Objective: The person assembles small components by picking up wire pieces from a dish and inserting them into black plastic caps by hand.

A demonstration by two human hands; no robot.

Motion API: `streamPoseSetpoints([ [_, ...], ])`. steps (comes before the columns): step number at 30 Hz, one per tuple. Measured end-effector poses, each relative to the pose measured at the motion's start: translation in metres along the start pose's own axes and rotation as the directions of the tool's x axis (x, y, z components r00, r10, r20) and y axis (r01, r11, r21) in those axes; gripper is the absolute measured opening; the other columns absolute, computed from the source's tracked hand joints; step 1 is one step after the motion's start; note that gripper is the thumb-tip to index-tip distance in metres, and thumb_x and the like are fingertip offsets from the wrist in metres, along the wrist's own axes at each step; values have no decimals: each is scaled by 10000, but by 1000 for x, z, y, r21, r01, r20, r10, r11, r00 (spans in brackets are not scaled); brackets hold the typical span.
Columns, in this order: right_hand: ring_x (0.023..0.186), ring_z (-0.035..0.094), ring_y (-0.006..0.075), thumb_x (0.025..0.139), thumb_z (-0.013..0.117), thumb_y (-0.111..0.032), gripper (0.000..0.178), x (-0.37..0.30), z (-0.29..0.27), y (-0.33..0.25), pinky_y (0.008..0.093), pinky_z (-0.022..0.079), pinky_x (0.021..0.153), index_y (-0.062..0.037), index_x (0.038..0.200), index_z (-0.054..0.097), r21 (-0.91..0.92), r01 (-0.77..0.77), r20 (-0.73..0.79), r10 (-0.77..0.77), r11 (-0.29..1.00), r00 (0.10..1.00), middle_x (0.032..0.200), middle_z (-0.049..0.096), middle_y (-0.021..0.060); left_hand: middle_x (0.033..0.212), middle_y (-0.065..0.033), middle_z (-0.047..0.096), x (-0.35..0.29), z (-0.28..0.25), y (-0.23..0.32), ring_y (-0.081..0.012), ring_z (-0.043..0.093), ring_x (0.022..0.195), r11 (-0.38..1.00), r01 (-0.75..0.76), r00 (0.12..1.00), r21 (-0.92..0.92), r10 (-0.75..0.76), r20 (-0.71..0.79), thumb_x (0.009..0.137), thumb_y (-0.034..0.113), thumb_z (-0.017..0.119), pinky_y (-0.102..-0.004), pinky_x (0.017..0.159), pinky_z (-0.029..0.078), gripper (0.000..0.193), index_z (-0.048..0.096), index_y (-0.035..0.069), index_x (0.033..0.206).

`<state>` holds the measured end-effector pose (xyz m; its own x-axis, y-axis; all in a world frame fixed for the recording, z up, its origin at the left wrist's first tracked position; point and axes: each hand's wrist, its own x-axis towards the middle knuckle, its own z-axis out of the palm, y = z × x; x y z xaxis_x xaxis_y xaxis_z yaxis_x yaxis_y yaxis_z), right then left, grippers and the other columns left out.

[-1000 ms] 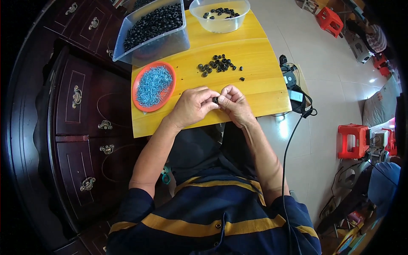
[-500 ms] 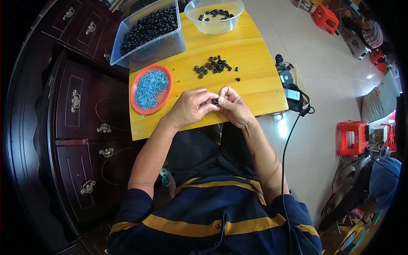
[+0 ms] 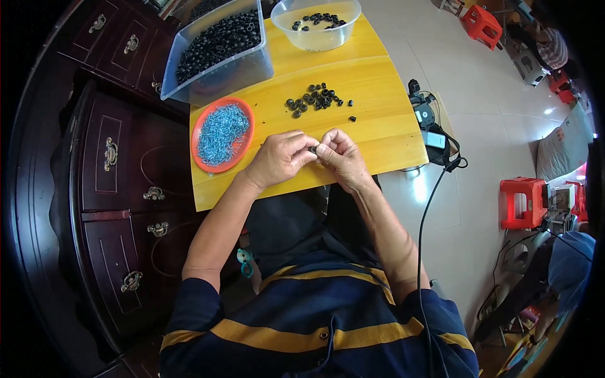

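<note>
My left hand and my right hand meet over the near edge of the yellow table. Between their fingertips they pinch a small black round part, mostly covered by the fingers. Beyond the hands lies a loose cluster of black round parts, some ring-like, with a few single ones to its right. An orange oval dish stands left of my left hand and carries a heap of small, shiny blue-silver pieces, too fine to make out singly.
A clear plastic bin full of black parts sits at the far left, beside a clear round bowl with several inside. Dark drawers border the table's left. Devices with a black cable lie right; red stools stand farther off.
The black part has turned and shifted slightly left between my fingers, and now less of it shows. Both hands have moved a little left; the things on the table remain in place.
</note>
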<state>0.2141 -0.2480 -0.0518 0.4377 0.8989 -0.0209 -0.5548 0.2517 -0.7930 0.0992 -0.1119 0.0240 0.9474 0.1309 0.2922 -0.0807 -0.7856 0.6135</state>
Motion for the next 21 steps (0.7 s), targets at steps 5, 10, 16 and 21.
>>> streamPoseSetpoints([
  [5,768,560,82,945,649,-123,131,2,-4,5,227,469,719,-70,932,530,70,25,-10,-25,997,1000,821,588,0,759,-56,582,-3,5,-3,-160,583,658,993,37,999,-113,-41,-36,803,23,727,-280,604,479,206,669,32,1000],
  [10,755,558,82,943,651,-125,131,1,1,4,224,464,703,-66,941,534,135,38,-10,-37,990,999,819,595,7,752,-33,568,-10,8,-1,-114,558,657,960,143,987,-241,-157,-39,810,7,716,-255,610,476,223,673,26,1027],
  [16,743,560,80,939,650,-102,117,-1,2,6,218,460,688,-66,949,540,97,35,-57,-29,995,998,829,605,7,730,-62,587,-12,15,-2,-169,574,629,960,165,974,-226,-194,-114,800,34,720,-295,596,476,183,669,38,976],
  [21,739,566,78,935,649,-79,112,0,4,11,211,465,690,-67,953,540,36,60,-81,-57,998,995,837,610,3,750,-68,617,-13,12,1,-163,617,669,970,146,974,-192,-175,-142,800,6,716,-293,606,489,166,673,32,958],
])
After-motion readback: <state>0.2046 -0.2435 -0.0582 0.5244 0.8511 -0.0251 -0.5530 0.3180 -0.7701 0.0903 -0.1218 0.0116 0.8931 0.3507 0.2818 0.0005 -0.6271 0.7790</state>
